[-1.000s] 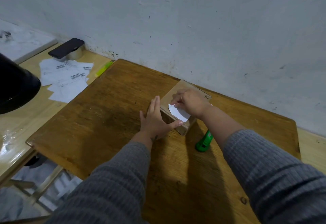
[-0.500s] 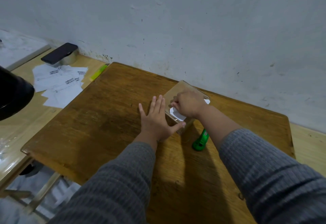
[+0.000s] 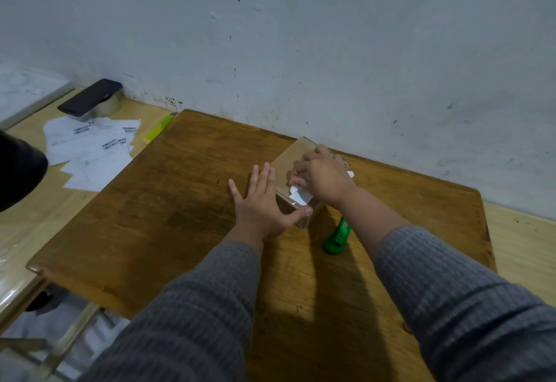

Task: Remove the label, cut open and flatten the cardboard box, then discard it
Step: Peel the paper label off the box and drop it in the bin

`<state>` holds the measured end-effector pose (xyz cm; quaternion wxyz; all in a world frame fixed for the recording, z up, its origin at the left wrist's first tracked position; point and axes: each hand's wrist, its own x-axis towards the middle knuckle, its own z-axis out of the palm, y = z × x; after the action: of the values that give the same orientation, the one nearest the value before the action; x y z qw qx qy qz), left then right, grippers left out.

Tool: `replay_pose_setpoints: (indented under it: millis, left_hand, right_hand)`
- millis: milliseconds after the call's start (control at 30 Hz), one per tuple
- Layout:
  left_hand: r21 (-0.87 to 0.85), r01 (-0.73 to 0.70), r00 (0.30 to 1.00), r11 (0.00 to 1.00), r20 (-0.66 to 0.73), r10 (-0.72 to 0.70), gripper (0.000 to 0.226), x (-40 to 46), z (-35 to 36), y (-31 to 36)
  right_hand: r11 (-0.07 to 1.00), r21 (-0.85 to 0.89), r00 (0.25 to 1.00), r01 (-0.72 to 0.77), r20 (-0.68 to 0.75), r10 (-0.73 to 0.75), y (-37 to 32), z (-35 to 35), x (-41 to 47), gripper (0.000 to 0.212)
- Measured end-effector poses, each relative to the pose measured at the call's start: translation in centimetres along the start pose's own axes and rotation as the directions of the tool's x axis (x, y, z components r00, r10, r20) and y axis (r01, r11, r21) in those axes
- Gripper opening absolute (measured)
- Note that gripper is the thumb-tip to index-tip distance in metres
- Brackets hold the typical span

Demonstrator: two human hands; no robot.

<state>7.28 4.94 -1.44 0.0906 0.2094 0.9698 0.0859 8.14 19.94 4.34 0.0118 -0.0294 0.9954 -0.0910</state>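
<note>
A small brown cardboard box (image 3: pixel 290 157) lies on the dark wooden table (image 3: pixel 168 201) close to the wall. My left hand (image 3: pixel 261 207) presses flat against the box's left side, fingers spread, thumb across its near corner. My right hand (image 3: pixel 323 177) rests on top of the box and pinches a white label (image 3: pixel 301 196), which is partly peeled up and curls off the near edge. A green box cutter (image 3: pixel 337 237) sits on the table just right of the box, under my right forearm.
Several white peeled labels (image 3: pixel 90 149) are scattered on the lighter surface at left, with a yellow-green marker (image 3: pixel 158 131) and a black phone on a tape roll (image 3: pixel 90 100) nearby. A dark rounded object (image 3: pixel 18 174) juts in at the left edge. The wall stands right behind the box.
My right hand has pulled the label further back over the box; a white end now shows past the wrist. The left hand keeps pressing the box's side.
</note>
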Motion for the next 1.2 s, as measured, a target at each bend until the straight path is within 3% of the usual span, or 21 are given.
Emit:
replay_pose_setpoints:
  millis: [133, 233, 300, 400, 633, 800, 1000, 1200]
  left_hand:
    - [0.032, -0.037, 0.999, 0.999, -0.017, 0.037, 0.120, 0.1, -0.3, 0.2]
    - [0.052, -0.148, 0.988, 0.988, -0.027, 0.150, 0.116, 0.9, -0.6, 0.1]
    - [0.045, -0.226, 0.974, 0.973, -0.001, 0.226, 0.112, 1.6, -0.9, 0.0]
    - [0.071, -0.284, 0.959, 0.956, 0.023, 0.283, 0.110, 2.5, -0.8, -0.1]
    - [-0.002, -0.271, 0.962, 0.962, 0.004, 0.271, 0.115, 2.6, 0.2, -0.2]
    - [-0.016, -0.241, 0.971, 0.971, -0.002, 0.241, 0.117, 2.7, 0.3, -0.3]
    - [-0.014, -0.204, 0.979, 0.979, 0.012, 0.204, 0.114, 2.4, 0.1, 0.2]
    - [-0.021, -0.151, 0.988, 0.988, 0.017, 0.151, 0.112, 2.2, 0.0, 0.8]
  right_hand:
    - [0.992, -0.098, 0.997, 0.076, -0.008, -0.077, 1.0, -0.1, -0.6, 0.035]
    - [0.981, -0.146, 0.992, 0.125, 0.019, -0.124, 1.7, -0.2, -0.8, 0.041]
    - [0.980, -0.136, 0.989, 0.145, 0.042, -0.140, 1.9, -0.1, -1.0, 0.044]
    - [0.984, -0.052, 0.984, 0.169, -0.047, -0.171, 2.4, 0.1, -1.1, 0.042]
    - [0.969, -0.155, 0.969, 0.193, -0.126, -0.213, 2.7, 1.1, -0.7, 0.024]
    - [0.952, -0.210, 0.962, 0.225, -0.107, -0.251, 3.0, 1.0, -0.8, 0.025]
    - [0.992, -0.109, 0.980, 0.070, -0.181, -0.088, 3.8, 0.0, -1.2, 0.026]
    - [0.996, 0.046, 0.988, -0.081, -0.126, 0.087, 5.6, -1.4, -1.7, 0.026]
